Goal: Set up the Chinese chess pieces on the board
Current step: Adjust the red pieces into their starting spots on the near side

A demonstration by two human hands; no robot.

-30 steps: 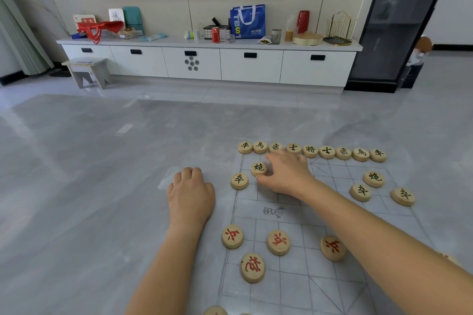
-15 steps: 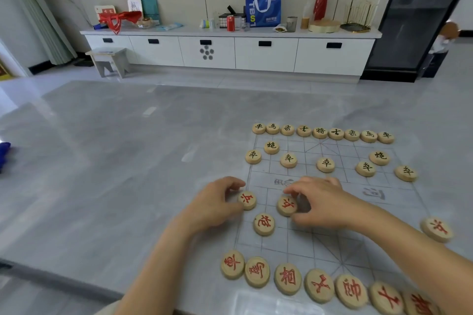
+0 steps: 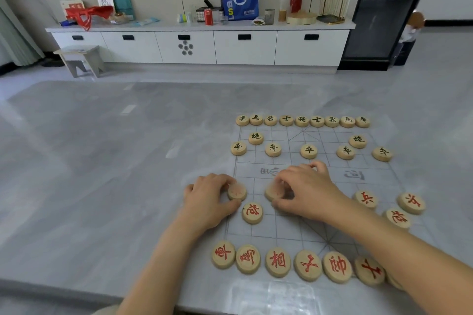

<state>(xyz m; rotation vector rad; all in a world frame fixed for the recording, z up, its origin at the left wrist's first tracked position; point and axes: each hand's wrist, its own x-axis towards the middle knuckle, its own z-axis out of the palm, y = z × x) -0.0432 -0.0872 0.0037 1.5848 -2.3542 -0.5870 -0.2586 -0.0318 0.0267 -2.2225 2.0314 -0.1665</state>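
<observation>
A clear chess board with a printed grid lies on the grey table. Black-lettered wooden pieces fill the far row, with two cannons and several soldiers in front. Red-lettered pieces line the near row. My left hand pinches a red soldier at the board's left edge. My right hand pinches another red soldier one file over. A red cannon sits just below, between both hands. More red pieces lie at the right.
The grey table stretches left of the board, and its near edge runs along the bottom. A see-through plastic lid lies near the front edge. Beyond stand a white cabinet with clutter and a small stool.
My right hand left the far black pieces and came to the near half. Both hands now pinch red soldiers and have nudged them slightly; the camera tilted down toward the near row.
</observation>
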